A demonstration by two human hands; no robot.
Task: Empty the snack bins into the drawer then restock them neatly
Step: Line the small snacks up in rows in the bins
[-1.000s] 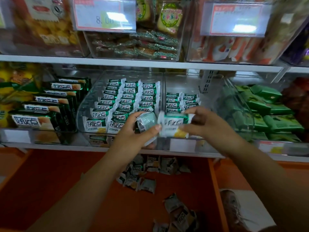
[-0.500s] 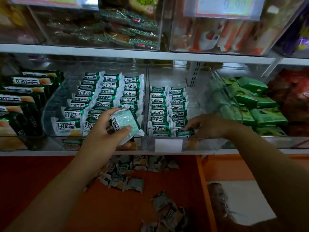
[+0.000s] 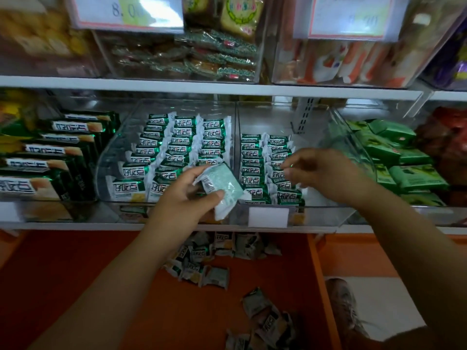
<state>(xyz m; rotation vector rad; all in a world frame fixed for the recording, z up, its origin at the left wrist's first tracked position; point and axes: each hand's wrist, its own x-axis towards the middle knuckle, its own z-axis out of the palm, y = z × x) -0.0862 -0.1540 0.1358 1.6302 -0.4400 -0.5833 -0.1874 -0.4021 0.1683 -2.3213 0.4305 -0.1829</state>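
Note:
Two clear snack bins stand side by side on the middle shelf. The left bin holds three neat rows of green-and-white snack packets. The right bin holds two rows of the same packets against its left wall. My left hand grips a pale green packet with its back side up, in front of the divider between the bins. My right hand hovers over the right bin's second row with fingers loosely curled and nothing in it. Loose packets lie in the open orange drawer below.
Dark green boxed snacks fill the bin to the left, bright green packets the bin to the right. Upper shelf bins carry price tags. The drawer's right wall borders white floor where a shoe stands.
My right hand set its packet into the front of the right bin's second row, let go and lifted up. My left hand kept its packet and shifted slightly right.

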